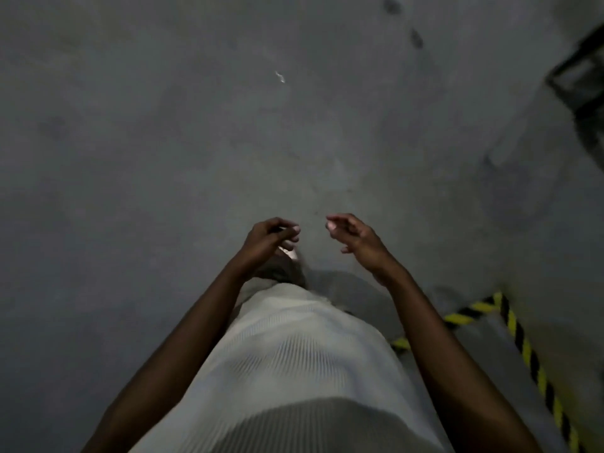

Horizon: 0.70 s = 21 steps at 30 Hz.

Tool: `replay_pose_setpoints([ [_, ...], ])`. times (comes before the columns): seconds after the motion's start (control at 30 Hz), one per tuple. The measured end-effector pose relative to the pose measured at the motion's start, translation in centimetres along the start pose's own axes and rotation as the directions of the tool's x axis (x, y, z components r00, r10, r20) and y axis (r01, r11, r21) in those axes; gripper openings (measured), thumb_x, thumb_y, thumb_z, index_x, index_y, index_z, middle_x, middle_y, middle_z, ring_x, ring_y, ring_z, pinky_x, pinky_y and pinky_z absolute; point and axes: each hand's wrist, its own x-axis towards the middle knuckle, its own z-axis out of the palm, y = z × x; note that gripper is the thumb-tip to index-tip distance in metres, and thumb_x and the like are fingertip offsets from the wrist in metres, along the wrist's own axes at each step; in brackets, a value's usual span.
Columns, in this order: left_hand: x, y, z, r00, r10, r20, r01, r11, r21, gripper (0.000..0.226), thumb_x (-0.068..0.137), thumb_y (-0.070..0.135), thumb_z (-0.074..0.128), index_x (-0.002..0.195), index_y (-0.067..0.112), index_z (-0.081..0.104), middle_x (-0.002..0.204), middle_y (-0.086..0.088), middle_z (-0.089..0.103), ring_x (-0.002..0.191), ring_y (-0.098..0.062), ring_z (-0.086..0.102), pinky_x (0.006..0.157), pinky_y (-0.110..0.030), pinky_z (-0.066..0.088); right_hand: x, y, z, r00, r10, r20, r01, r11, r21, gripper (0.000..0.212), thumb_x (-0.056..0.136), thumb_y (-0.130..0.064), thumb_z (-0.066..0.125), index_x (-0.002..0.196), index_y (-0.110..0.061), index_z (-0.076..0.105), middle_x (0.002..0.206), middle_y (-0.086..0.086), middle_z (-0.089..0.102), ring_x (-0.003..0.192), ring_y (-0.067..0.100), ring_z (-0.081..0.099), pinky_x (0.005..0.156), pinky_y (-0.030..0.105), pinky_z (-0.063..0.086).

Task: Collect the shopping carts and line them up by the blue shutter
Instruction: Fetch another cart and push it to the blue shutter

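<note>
Hands, two — left hand (pixel 271 238) and right hand (pixel 354 238) — both loosely curled, empty, above one grey floor (pixel 163 125)

Dark frame (pixel 580 83) at right edge: cut off and motion-blurred, can't tell if it's a cart. Yellow-black tape (pixel 524 346) on the floor (pixel 130 125): runs out the bottom edge, one stretch hidden behind the right forearm (pixel 434 338). That forearm and the left forearm (pixel 183 338) are cut off at the bottom. Dark-and-pale shape (pixel 287 268) under the left hand (pixel 271 238), partly covered by the white shirt (pixel 294 354): too blurred to identify. White speck (pixel 280 76): too small to tell. Dark smudges (pixel 392 4) up top: smeared.
</note>
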Motion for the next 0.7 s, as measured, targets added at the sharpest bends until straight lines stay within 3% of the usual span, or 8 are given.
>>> replay_pose_setpoints([
  [0.1, 4.5, 2.6, -0.8, 0.993, -0.054, -0.107, 0.044, 0.995, -0.089, 0.020, 0.097, 0.020, 0.067, 0.113, 0.008, 0.071, 0.098, -0.012, 0.076, 0.076, -0.017, 0.069, 0.061, -0.023, 0.052, 6.1, -2.4, -1.4, 0.999, 0.011, 0.049, -0.009, 0.999, -0.040, 0.023, 0.102, -0.028, 0.065, 0.125, -0.027, 0.067, 0.116, -0.011, 0.071, 0.103, 0.000, 0.065, 0.073, 0.009, 0.048],
  [0.27, 15.1, 7.7, -2.0, 0.954, -0.200, -0.224, 0.126, 0.944, -0.305, 0.013, 0.094, 0.011, 0.069, 0.102, 0.001, 0.072, 0.079, -0.014, 0.072, 0.061, -0.016, 0.067, 0.056, -0.023, 0.053, 16.4, -8.2, -6.1, 0.987, 0.081, 0.138, -0.061, 0.988, -0.139, 0.014, 0.102, -0.018, 0.065, 0.115, -0.020, 0.069, 0.101, -0.004, 0.074, 0.080, -0.003, 0.068, 0.067, 0.009, 0.048],
  [0.33, 20.3, 11.6, -3.0, 0.951, -0.200, -0.236, 0.134, 0.954, -0.270, 0.010, 0.094, 0.009, 0.068, 0.097, 0.001, 0.073, 0.066, -0.012, 0.069, 0.054, -0.016, 0.066, 0.059, -0.026, 0.051, 20.2, -12.0, -9.2, 0.998, 0.049, 0.048, -0.039, 0.980, -0.193, 0.009, 0.101, -0.022, 0.066, 0.108, -0.025, 0.071, 0.100, 0.002, 0.077, 0.079, 0.003, 0.070, 0.067, 0.011, 0.047],
  [0.5, 32.6, 26.1, -7.2, 0.969, 0.024, -0.245, -0.039, 0.998, -0.054, 0.015, 0.092, 0.019, 0.071, 0.089, 0.005, 0.072, 0.065, -0.009, 0.068, 0.063, -0.022, 0.067, 0.063, -0.031, 0.047, 29.3, -22.6, -15.0, 0.974, -0.022, -0.225, 0.007, 0.998, -0.065, 0.019, 0.103, -0.024, 0.063, 0.117, -0.015, 0.071, 0.101, 0.003, 0.076, 0.076, 0.007, 0.070, 0.070, 0.021, 0.049],
  [0.6, 39.1, 34.4, -8.4, 0.970, 0.180, -0.163, -0.174, 0.983, 0.056, 0.019, 0.095, 0.022, 0.070, 0.082, 0.008, 0.068, 0.069, -0.004, 0.070, 0.064, -0.017, 0.068, 0.061, -0.026, 0.050, 35.2, -27.7, -17.0, 0.957, 0.010, -0.291, 0.009, 0.998, 0.066, 0.021, 0.103, -0.024, 0.062, 0.118, -0.012, 0.070, 0.099, 0.003, 0.075, 0.077, 0.009, 0.069, 0.069, 0.021, 0.052],
  [0.7, 45.2, 40.1, -9.2, 0.968, 0.223, -0.115, -0.213, 0.973, 0.093, 0.021, 0.096, 0.010, 0.063, 0.075, 0.009, 0.061, 0.068, -0.009, 0.067, 0.062, -0.017, 0.065, 0.059, -0.022, 0.050, 42.4, -30.8, -18.3, 0.961, 0.051, -0.272, -0.018, 0.992, 0.122, 0.012, 0.102, -0.020, 0.063, 0.109, -0.013, 0.071, 0.095, 0.006, 0.075, 0.077, 0.013, 0.067, 0.062, 0.017, 0.051],
])
